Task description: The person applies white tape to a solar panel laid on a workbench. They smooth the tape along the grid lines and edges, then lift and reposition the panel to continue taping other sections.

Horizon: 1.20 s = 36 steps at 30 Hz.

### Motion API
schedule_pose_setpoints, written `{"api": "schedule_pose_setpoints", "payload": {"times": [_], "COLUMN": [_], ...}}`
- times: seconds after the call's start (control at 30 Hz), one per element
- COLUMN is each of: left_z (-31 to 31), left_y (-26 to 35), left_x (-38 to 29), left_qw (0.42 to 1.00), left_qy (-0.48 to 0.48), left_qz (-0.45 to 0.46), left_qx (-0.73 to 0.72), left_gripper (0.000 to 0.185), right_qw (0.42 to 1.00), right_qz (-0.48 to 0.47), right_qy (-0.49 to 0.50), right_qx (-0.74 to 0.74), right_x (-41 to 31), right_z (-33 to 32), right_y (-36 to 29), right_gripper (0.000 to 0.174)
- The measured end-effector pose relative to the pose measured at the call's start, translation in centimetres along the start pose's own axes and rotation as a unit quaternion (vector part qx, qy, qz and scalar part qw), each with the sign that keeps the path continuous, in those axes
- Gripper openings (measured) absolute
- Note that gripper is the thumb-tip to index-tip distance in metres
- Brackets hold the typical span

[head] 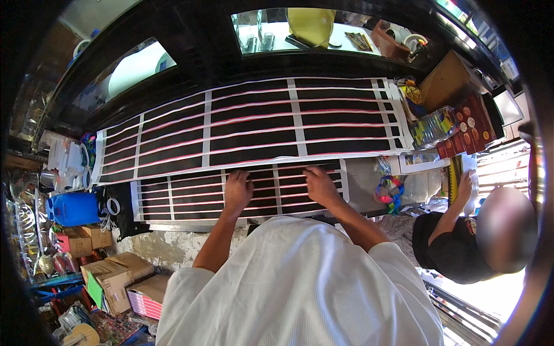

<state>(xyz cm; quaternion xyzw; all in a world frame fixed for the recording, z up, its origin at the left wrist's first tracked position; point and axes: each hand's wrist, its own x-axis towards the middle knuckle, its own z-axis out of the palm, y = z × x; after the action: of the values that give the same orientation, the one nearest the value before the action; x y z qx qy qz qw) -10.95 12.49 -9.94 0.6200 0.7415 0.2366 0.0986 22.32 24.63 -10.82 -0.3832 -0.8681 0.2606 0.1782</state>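
Two long sheets printed with black panels, split by white and red lines, lie before me. The larger sheet point(251, 116) is at the back, with what looks like a stack of white sheets under its right edge. The smaller sheet point(194, 194) lies nearer, its far edge beneath the larger one. My left hand point(238, 188) rests on the near sheet, left of its middle, fingers curled. My right hand point(320, 186) is on the same sheet, further right, fingers bent down at its surface. Whether either hand pinches the sheet cannot be made out.
A co-worker point(458, 246) is at the right with one arm on a counter. Clear packages point(433, 127) and a cardboard box point(446, 82) stand at the back right. A blue container point(73, 209) and cardboard boxes point(110, 281) are at the left. Bright ribbons point(389, 192) hang near the right edge.
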Motion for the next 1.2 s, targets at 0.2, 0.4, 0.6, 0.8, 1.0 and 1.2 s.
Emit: {"api": "schedule_pose_setpoints", "payload": {"times": [0.2, 0.4, 0.6, 0.8, 1.0, 1.2], "left_z": [-3.3, -3.4, -0.7, 3.7, 5.0, 3.7], "left_y": [-4.8, -6.1, -1.2, 6.4, 7.8, 5.2], "left_x": [-9.0, -13.0, -9.7, -1.1, 1.5, 0.6], "left_qw": [0.984, 0.977, 0.995, 0.991, 0.984, 0.990], "left_qy": [0.118, 0.141, 0.060, -0.093, -0.154, -0.118], "left_qz": [-0.117, -0.153, -0.073, 0.064, 0.048, 0.035], "left_qx": [0.070, 0.053, 0.034, 0.075, 0.075, 0.070], "left_gripper": [0.039, 0.042, 0.049, 0.073, 0.077, 0.070], "right_qw": [0.977, 0.958, 0.980, 0.989, 0.982, 0.981], "right_qz": [0.132, 0.187, 0.117, 0.028, 0.072, 0.062], "right_qy": [0.156, 0.198, 0.139, 0.020, -0.061, -0.046], "right_qx": [-0.057, -0.095, -0.086, -0.141, -0.162, -0.180], "right_x": [-5.0, -7.2, -5.0, -1.6, 0.1, -0.3], "right_z": [-3.3, -3.8, -2.6, -0.6, -0.3, -0.3], "right_y": [3.9, 5.1, 3.0, 1.0, 0.8, 0.7], "right_gripper": [0.034, 0.034, 0.040, 0.055, 0.051, 0.053]}}
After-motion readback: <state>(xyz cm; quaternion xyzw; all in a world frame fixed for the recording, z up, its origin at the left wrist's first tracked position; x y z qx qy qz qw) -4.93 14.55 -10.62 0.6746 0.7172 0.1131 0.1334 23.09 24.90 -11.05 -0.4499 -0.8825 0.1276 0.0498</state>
